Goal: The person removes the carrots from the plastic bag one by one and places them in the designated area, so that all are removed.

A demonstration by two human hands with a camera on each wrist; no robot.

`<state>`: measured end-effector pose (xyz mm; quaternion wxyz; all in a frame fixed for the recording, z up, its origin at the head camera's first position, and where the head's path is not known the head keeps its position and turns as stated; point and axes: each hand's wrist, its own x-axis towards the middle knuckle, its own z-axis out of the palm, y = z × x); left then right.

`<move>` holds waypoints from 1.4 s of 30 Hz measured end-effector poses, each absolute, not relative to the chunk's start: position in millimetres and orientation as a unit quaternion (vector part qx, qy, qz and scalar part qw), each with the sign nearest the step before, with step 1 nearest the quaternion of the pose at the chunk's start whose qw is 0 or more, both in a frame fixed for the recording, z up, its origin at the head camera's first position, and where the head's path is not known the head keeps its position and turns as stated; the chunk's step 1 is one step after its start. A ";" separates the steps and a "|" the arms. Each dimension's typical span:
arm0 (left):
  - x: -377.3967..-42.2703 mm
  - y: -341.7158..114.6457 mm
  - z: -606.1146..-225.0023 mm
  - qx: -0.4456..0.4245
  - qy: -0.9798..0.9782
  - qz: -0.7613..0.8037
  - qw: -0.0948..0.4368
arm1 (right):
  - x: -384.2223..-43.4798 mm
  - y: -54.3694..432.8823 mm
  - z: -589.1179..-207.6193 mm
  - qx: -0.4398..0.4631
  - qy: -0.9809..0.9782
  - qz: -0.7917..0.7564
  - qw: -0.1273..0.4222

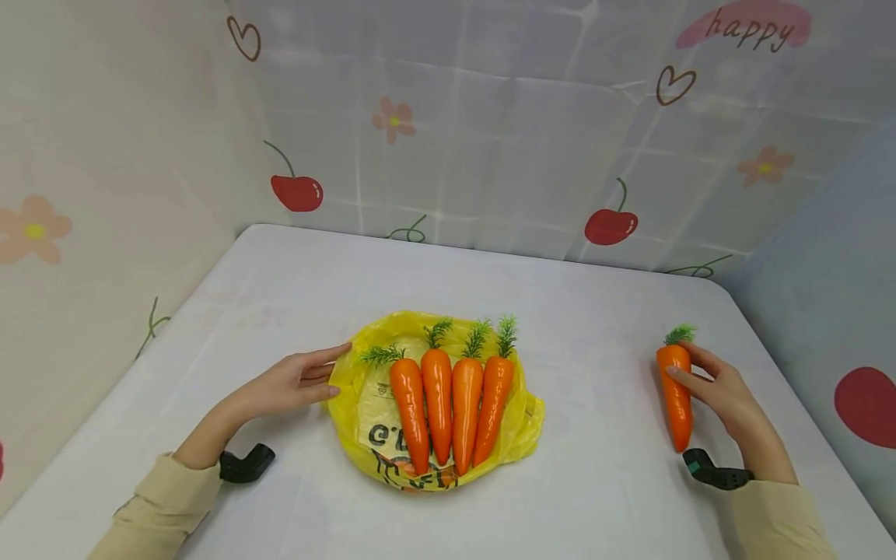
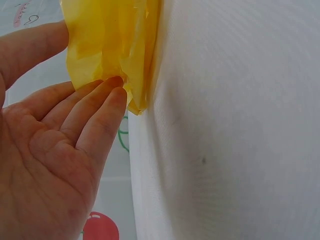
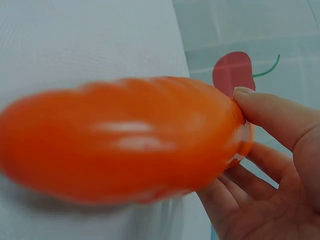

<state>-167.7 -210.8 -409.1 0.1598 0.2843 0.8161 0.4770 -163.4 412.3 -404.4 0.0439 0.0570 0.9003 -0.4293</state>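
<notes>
A yellow plastic bag (image 1: 528, 424) with dark printing lies spread in a round shape on the table. Several orange carrots (image 1: 437, 404) with green tops lie side by side on it. At the bag's left edge, my left hand (image 1: 297, 381) touches the yellow plastic; the left wrist view shows its fingers extended and spread against the bag wall (image 2: 107, 40). Far to the right, my right hand (image 1: 721, 393) grips another carrot (image 1: 675, 397) near its leafy top, thumb on one side and fingers on the other. That carrot (image 3: 115, 142) fills much of the right wrist view, its leaves hidden there.
A white cloth covers the table (image 1: 595, 482). Patterned curtains (image 1: 490, 140) with cherries, flowers and hearts hang behind it and on both sides. Black wrist devices sit on the left wrist (image 1: 246, 464) and the right wrist (image 1: 717, 471).
</notes>
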 end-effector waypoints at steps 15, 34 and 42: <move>-167.7 -210.8 -408.4 0.281 0.815 0.480 0.164 | -160.5 404.7 -414.1 0.069 0.887 -0.455 0.042; -167.3 -210.9 -409.3 0.283 0.813 0.482 0.161 | -156.6 390.8 -419.4 0.135 0.858 -0.496 0.011; -167.2 -210.8 -408.9 0.285 0.811 0.484 0.162 | -156.3 389.2 -418.5 0.144 0.856 -0.497 0.010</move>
